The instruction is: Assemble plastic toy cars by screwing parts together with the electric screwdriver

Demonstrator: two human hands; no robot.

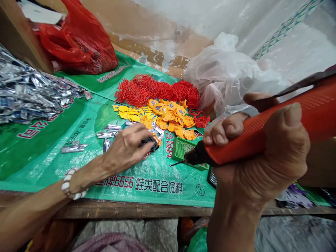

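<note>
My right hand [259, 150] is wrapped round an orange power screwdriver [252, 136] whose black tip points left, just above a small green tray [181, 147]. My left hand [128, 147] lies palm down on the green woven sheet [52, 157], fingers curled over a small dark part [151, 142] beside loose silver strips [107, 131]. A white bead bracelet sits on that wrist. Just beyond the left hand lies a heap of yellow-orange plastic pieces [162, 117], and behind it a pile of red plastic parts [154, 89].
A large heap of silver strips [28, 91] covers the left side. A red plastic bag [78, 42] stands at the back left, a clear plastic bag [231, 73] at the back right. The wooden table edge [131, 210] runs along the front.
</note>
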